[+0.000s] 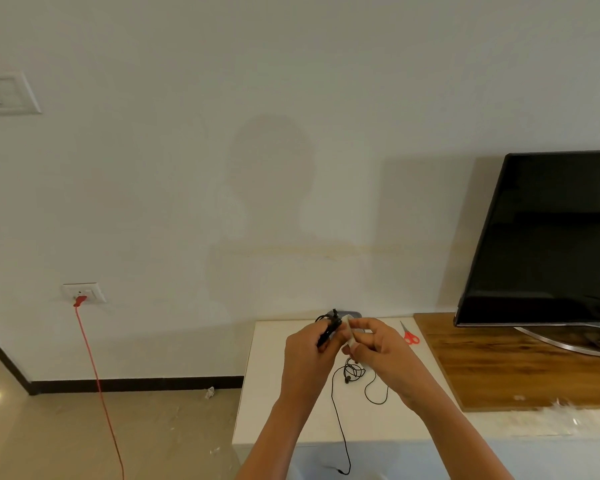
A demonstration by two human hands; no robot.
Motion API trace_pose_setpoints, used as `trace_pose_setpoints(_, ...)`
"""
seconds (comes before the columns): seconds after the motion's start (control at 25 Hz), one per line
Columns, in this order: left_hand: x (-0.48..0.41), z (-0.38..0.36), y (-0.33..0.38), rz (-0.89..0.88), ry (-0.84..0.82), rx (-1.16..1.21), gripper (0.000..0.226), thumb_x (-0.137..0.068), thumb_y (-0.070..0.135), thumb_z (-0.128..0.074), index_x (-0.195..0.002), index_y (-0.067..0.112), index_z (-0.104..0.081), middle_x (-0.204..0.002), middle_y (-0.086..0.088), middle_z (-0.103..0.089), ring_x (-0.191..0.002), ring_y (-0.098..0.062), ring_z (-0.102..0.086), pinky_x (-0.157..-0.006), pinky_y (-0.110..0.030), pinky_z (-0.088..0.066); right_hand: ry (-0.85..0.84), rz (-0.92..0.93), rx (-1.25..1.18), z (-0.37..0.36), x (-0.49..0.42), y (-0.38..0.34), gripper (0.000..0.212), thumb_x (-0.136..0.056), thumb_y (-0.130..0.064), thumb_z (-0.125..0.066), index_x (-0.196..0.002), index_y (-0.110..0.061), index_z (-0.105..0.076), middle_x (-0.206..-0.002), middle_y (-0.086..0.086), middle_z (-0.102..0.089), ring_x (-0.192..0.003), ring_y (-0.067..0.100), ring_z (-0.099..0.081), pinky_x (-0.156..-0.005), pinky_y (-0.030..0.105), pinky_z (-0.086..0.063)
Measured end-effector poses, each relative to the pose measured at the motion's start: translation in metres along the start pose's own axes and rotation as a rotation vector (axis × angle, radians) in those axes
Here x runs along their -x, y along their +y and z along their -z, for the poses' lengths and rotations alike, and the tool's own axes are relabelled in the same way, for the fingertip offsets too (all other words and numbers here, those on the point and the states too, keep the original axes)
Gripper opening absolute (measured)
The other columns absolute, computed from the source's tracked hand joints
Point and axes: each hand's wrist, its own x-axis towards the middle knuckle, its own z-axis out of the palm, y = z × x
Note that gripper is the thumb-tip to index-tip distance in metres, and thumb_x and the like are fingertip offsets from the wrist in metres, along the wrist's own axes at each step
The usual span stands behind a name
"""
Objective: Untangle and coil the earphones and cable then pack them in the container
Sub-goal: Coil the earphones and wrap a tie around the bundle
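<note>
The white table (pixel 281 410) lies under both hands, with a grey container (pixel 353 313) just beyond them. My left hand (pixel 305 344) grips the black coiled cable (pixel 329 328). My right hand (pixel 378 344) pinches a white strip (pixel 350 330) against it; I cannot identify the strip. The earphones (pixel 354 372) lie tangled below my right hand, their cord trailing off the near edge. Assessment: light, limp, snag-prone wire, best taken at the buds or plug.

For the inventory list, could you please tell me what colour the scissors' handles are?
The scissors have red handles, seen in the head view.
</note>
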Motion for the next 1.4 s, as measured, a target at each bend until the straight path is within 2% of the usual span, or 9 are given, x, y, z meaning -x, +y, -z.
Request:
trace_pose_setpoints(0.16,0.001,-0.005,-0.001,-0.084,0.046,-0.175,0.021,-0.090,0.034,-0.062,-0.075,0.019,-0.062,-0.054,0.015,-0.048,-0.053,-0.006,-0.043,-0.052,-0.010,-0.031,0.011,-0.026,-0.027,0.000,-0.004,0.004,0.017,-0.093,-0.020,-0.059,-0.109,-0.026,-0.059,-0.108,0.001,-0.072,-0.097,0.012,-0.069,-0.087,0.026,-0.053)
trace_pose_setpoints(0.32,0.006,-0.012,0.001,-0.156,0.092,-0.329,0.010,-0.089,0.023,-0.064,-0.086,0.014,-0.067,-0.066,0.008,-0.063,-0.058,-0.007,-0.051,-0.055,-0.010,-0.037,0.076,-0.015,-0.020,-0.002,-0.005,0.009,0.028,-0.092,-0.021,-0.061,-0.119,-0.024,-0.053,-0.103,0.001,-0.074,-0.090,0.008,-0.071,-0.076,0.018,-0.054)
trace_pose_setpoints(0.52,0.002,-0.013,0.008,0.137,-0.001,0.014,0.023,-0.094,0.027,-0.059,-0.071,0.030,-0.057,-0.051,0.017,-0.051,-0.049,-0.004,-0.046,-0.049,-0.009,-0.034,0.232,0.127,0.240,-0.009,-0.007,0.015,0.026,-0.095,-0.019,-0.055,-0.095,-0.045,-0.053,-0.075,-0.006,-0.072,-0.068,0.005,-0.069,-0.053,0.013,-0.051)
trace_pose_setpoints(0.8,-0.003,-0.003,0.003,0.444,-0.067,0.247,0.026,-0.089,0.033,-0.061,-0.084,0.008,-0.067,-0.063,0.000,-0.051,-0.061,-0.011,-0.045,-0.060,-0.030,-0.043,0.270,0.183,0.349,-0.011,-0.013,0.018,0.009,-0.089,-0.024,-0.064,-0.086,-0.033,-0.066,-0.083,-0.014,-0.063,-0.054,0.006,-0.058,-0.050,0.011,-0.045)
trace_pose_setpoints(0.92,0.001,0.002,-0.001,0.568,-0.093,0.335,0.031,-0.094,0.036,-0.049,-0.088,0.018,-0.074,-0.054,0.008,-0.043,-0.056,-0.009,-0.042,-0.061,-0.029,-0.045,0.263,0.140,0.301,-0.007,-0.014,0.015,0.011,-0.084,-0.030,-0.070,-0.077,-0.037,-0.066,-0.095,-0.013,-0.057,-0.054,0.007,-0.054,-0.049,0.015,-0.044)
trace_pose_setpoints(1.04,0.001,0.007,-0.006,0.618,-0.132,0.363,0.041,-0.100,0.031,-0.035,-0.091,0.026,-0.075,-0.052,0.014,-0.039,-0.057,-0.008,-0.039,-0.066,-0.028,-0.042,0.243,0.067,0.155,-0.004,-0.014,0.010,0.016,-0.083,-0.030,-0.071,-0.070,-0.039,-0.070,-0.085,-0.012,-0.065,-0.067,0.011,-0.061,-0.056,0.016,-0.046)
trace_pose_setpoints(1.2,0.000,0.007,-0.008,0.557,-0.159,0.354,0.037,-0.099,0.032,-0.039,-0.068,0.024,-0.058,-0.051,0.015,-0.043,-0.057,-0.007,-0.040,-0.068,-0.026,-0.044,0.152,0.031,0.090,-0.007,-0.019,0.000,0.011,-0.084,-0.038,-0.068,-0.078,-0.032,-0.074,-0.077,-0.011,-0.070,-0.077,0.011,-0.065,-0.069,0.021,-0.049)
trace_pose_setpoints(1.32,0.001,0.003,-0.010,0.489,-0.154,0.298,0.050,-0.101,0.031,-0.035,-0.056,0.038,-0.057,-0.051,0.014,-0.047,-0.056,-0.006,-0.042,-0.058,-0.010,-0.040,0.132,0.028,0.132,-0.007,-0.026,-0.006,0.010,-0.085,-0.032,-0.067,-0.079,-0.028,-0.074,-0.080,-0.010,-0.071,-0.083,0.010,-0.065,-0.070,0.018,-0.047)
trace_pose_setpoints(1.4,0.004,0.000,-0.012,0.423,-0.131,0.269,0.049,-0.102,0.028,-0.032,-0.068,0.045,-0.064,-0.063,0.013,-0.061,-0.066,-0.003,-0.054,-0.063,-0.007,-0.043,0.129,0.021,0.180,-0.007,-0.028,-0.009,0.010,-0.085,-0.029,-0.067,-0.077,-0.028,-0.073,-0.081,-0.008,-0.072,-0.083,0.011,-0.065,-0.069,0.016,-0.047)
